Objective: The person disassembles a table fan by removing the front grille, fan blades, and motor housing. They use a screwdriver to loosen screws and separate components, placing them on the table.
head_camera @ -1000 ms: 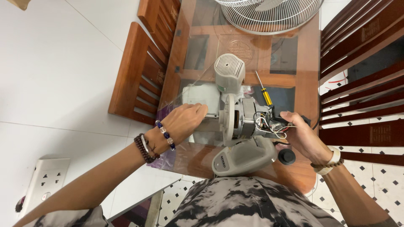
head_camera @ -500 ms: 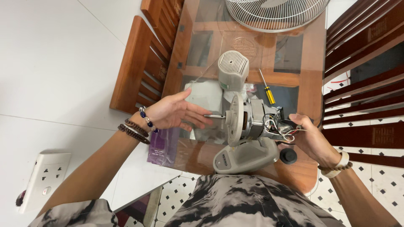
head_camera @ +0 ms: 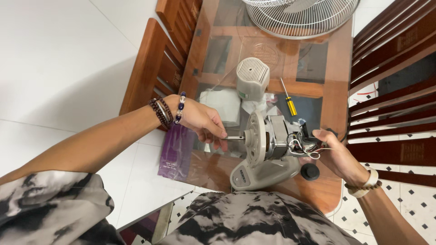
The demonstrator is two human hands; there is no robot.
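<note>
A bare fan motor sits on its grey stand at the near edge of a glass-topped wooden table. Its steel shaft points left. My left hand pinches the tip of that shaft with fingers and thumb. My right hand grips the rear of the motor, where loose white, red and black wires hang out. A black knob sits just below that hand.
A grey motor cover stands behind the motor, next to a yellow-handled screwdriver. A wire fan guard lies at the table's far end. Wooden chairs flank both sides. A purple packet and white paper lie under my left hand.
My left hand let go of the shaft, spread open half a second ago, and has now closed its fingertips on the shaft's tip again. My right hand stayed on the motor's rear.
</note>
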